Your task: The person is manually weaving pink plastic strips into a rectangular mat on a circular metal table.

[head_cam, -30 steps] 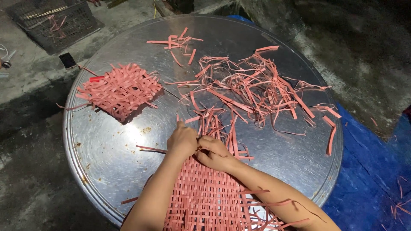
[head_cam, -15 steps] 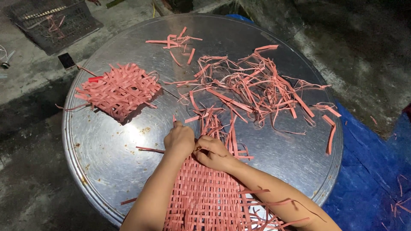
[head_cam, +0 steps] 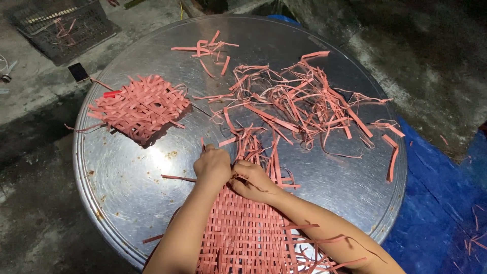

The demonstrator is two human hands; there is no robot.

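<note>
You are looking down at a round metal tabletop (head_cam: 127, 187) standing on a rough concrete floor. Off its far left edge, on the floor, lie a dark plastic crate (head_cam: 61, 25) and a small dark phone (head_cam: 78, 72). On the left side of the tabletop rests a small woven pink square (head_cam: 139, 106) with loose strip ends sticking out all round, apart from your hands. At the near edge, in the middle, your left hand (head_cam: 213, 165) and right hand (head_cam: 253, 180) sit pressed together, fingers curled on the strips at the far end of a long pink woven mat (head_cam: 243, 233); the exact pinch is hidden. The mat runs from your hands back over the near edge toward you and looks tightly woven along that length, while past your fingers unwoven strip ends (head_cam: 264, 147) fan out, so the weave seems well along but unfinished at that end. A loose tangle of pink strips (head_cam: 299, 101) covers the middle and right of the tabletop. A blue tarp (head_cam: 441, 203) lies on the floor to the right.
</note>
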